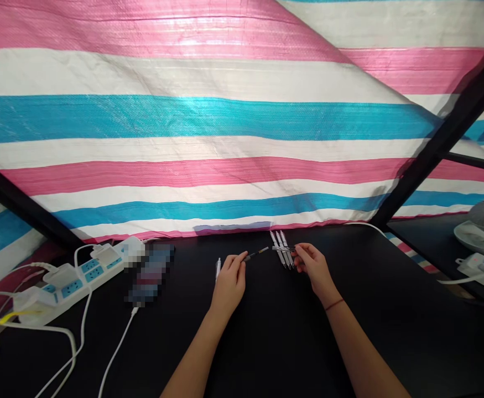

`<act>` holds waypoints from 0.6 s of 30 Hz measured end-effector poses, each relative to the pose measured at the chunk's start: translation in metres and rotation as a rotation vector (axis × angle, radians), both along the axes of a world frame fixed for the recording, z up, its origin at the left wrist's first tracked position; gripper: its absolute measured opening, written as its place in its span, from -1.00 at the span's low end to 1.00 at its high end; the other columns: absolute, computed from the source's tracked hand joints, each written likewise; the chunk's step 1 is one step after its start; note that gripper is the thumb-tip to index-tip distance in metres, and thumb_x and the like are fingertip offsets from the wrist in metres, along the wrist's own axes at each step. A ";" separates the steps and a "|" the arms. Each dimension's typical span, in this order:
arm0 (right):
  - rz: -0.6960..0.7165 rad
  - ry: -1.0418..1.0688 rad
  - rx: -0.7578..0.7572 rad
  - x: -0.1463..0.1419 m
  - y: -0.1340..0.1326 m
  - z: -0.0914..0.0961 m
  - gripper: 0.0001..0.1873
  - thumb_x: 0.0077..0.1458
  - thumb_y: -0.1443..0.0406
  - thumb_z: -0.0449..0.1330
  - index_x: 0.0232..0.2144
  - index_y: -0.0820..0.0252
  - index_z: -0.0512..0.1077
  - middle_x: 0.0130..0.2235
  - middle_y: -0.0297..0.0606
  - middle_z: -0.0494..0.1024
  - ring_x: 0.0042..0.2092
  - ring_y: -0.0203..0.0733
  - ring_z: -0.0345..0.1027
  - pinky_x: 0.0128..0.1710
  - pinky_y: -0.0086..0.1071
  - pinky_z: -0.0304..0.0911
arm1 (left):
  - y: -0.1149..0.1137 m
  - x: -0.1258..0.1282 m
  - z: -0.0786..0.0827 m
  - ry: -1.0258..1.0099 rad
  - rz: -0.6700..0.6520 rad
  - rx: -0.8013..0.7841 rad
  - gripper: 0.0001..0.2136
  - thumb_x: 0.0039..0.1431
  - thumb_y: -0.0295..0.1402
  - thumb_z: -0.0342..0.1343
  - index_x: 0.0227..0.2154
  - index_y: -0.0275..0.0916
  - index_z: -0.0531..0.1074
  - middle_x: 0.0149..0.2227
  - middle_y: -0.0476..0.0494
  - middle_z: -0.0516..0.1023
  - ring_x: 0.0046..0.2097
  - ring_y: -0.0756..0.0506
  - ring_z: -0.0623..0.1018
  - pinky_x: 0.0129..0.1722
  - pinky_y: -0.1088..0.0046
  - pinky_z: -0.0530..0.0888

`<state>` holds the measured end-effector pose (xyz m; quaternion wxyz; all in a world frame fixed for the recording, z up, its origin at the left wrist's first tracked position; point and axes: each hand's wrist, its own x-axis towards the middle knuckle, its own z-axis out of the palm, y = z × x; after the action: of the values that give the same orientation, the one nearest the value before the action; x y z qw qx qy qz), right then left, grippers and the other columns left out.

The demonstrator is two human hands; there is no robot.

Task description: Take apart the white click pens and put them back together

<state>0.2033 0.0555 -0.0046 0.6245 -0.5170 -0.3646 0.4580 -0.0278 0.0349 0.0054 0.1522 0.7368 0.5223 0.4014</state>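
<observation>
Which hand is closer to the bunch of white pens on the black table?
Right. The right hand is at the right side of the white pens, fingers reaching toward them; the left hand, pinching a slim dark pen refill, sits apart to their left.

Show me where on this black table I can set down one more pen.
Bare black tabletop shows between the left forearm and right forearm, and between the white cable and that left forearm. It is crowded at the white power strip with its looped cables, and around the white pens. The left hand and right hand each pinch a slim dark pen part.
</observation>
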 end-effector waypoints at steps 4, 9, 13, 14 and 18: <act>0.003 -0.017 0.034 -0.002 0.001 -0.004 -0.61 -0.14 0.05 0.32 -0.38 0.24 0.40 -0.48 -0.28 0.48 -0.56 -0.34 0.25 -0.70 -0.53 0.13 | 0.000 -0.002 -0.001 -0.033 -0.022 -0.020 -0.71 0.28 -0.35 -0.13 0.01 -0.14 0.34 -0.12 -0.14 0.44 -0.21 -0.06 0.49 -0.17 0.39 0.43; -0.010 -0.024 0.044 -0.001 0.002 -0.008 -0.59 -0.12 0.04 0.30 -0.34 0.23 0.40 -0.49 -0.29 0.48 -0.56 -0.34 0.24 -0.70 -0.52 0.12 | 0.001 -0.004 -0.003 -0.124 0.032 -0.071 -0.75 0.24 -0.28 -0.04 -0.07 -0.17 0.36 -0.20 -0.11 0.49 -0.32 -0.04 0.49 -0.26 0.41 0.44; -0.028 -0.019 0.033 0.001 0.002 -0.010 -0.60 -0.08 0.04 0.29 -0.33 0.23 0.40 -0.49 -0.29 0.47 -0.56 -0.34 0.24 -0.68 -0.51 0.13 | 0.002 -0.004 -0.004 -0.198 0.091 -0.122 -0.78 0.20 -0.22 0.01 -0.18 -0.20 0.39 -0.30 -0.07 0.52 -0.38 -0.04 0.49 -0.33 0.44 0.44; -0.031 -0.014 0.029 0.001 0.002 -0.011 -0.61 -0.07 0.04 0.28 -0.33 0.23 0.40 -0.50 -0.30 0.47 -0.56 -0.34 0.23 -0.67 -0.51 0.13 | 0.002 -0.005 -0.004 -0.210 0.100 -0.132 -0.78 0.20 -0.21 0.01 -0.19 -0.20 0.40 -0.31 -0.07 0.52 -0.39 -0.04 0.49 -0.34 0.45 0.44; -0.026 0.007 0.019 -0.001 0.002 -0.010 -0.61 -0.08 0.03 0.29 -0.34 0.22 0.41 -0.51 -0.29 0.47 -0.56 -0.33 0.23 -0.67 -0.49 0.12 | 0.000 -0.004 -0.001 -0.233 0.090 -0.161 -0.77 0.20 -0.20 0.01 -0.20 -0.19 0.41 -0.32 -0.06 0.54 -0.38 -0.04 0.51 -0.35 0.45 0.44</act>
<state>0.2022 0.0576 -0.0144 0.6368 -0.5140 -0.3598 0.4481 -0.0321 0.0344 0.0046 0.2522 0.6466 0.5642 0.4472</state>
